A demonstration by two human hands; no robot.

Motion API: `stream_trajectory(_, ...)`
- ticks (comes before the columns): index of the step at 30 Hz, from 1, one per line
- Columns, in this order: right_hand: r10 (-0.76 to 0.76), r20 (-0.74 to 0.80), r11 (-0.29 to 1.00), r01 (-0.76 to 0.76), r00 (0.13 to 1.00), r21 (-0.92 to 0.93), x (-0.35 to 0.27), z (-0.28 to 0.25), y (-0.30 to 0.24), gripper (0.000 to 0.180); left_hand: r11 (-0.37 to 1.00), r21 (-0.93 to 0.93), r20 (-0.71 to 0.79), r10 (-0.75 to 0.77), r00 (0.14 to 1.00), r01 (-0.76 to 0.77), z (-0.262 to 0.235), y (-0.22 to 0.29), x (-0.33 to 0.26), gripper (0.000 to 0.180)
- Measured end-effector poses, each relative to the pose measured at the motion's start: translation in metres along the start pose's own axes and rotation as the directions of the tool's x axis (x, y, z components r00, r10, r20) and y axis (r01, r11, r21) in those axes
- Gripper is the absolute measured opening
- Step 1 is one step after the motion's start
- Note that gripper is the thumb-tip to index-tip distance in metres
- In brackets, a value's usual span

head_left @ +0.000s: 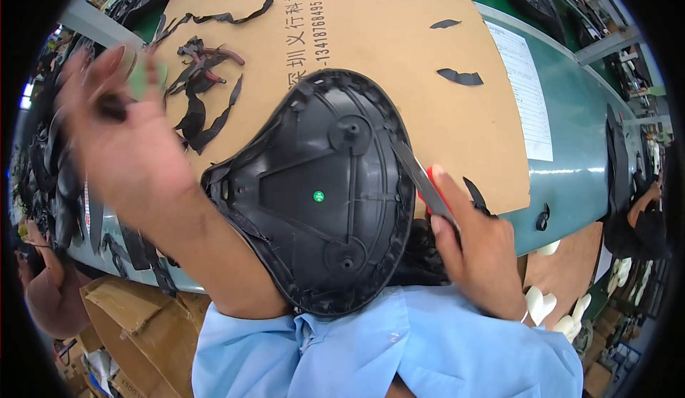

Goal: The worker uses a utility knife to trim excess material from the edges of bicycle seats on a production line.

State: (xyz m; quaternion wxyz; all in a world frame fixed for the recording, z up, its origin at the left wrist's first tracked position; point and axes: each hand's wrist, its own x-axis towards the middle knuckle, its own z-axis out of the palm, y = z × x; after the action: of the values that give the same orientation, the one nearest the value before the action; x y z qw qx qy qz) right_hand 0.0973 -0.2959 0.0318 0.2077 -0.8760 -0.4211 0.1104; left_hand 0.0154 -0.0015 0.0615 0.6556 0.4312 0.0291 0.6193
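Observation:
A black seat (300, 169) lies underside up in front of me, its near edge against my clothing. It has ribs, two round bosses and a small green sticker (318, 196), with black cover material folded over its rim. My right hand (474, 244) grips a red utility knife (435, 194), whose blade points at the seat's right rim. At upper left, my left hand (128, 127) is raised off the seat and smeared by motion. A small dark patch (112, 107) shows by its fingers; I cannot tell what it is.
Brown cardboard (457, 127) covers the green table (571, 198). Black trimmed strips (207, 130) and red-handled pliers (225, 57) lie at the far left. A printed sheet (521, 84) is at right. An open carton (150, 326) stands lower left. Other people (53, 284) are at the sides.

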Motion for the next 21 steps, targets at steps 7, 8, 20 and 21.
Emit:
stream_trajectory(7,0.198,0.138,0.566,-0.228,0.97,0.792,0.019,0.025,0.011,0.046,0.101,0.995,0.1,-0.976,0.192,-0.003,-0.024,-0.008,-0.015,0.048)
stream_trajectory(8,0.212,0.126,0.465,-0.214,0.969,0.859,0.027,0.028,0.013,0.046,0.058,0.981,0.028,-0.987,0.159,0.184,-0.026,-0.001,-0.014,0.053)
stream_trajectory(20,-0.338,-0.155,0.895,0.368,0.928,0.253,0.05,0.031,0.034,0.057,0.245,0.796,-0.255,-0.694,0.674,0.553,-0.056,0.062,-0.05,0.057)
stream_trajectory(21,-0.341,-0.151,0.894,0.37,0.928,0.252,0.052,0.028,0.032,0.057,0.244,0.8,-0.262,-0.68,0.685,0.548,-0.052,0.064,-0.051,0.056)
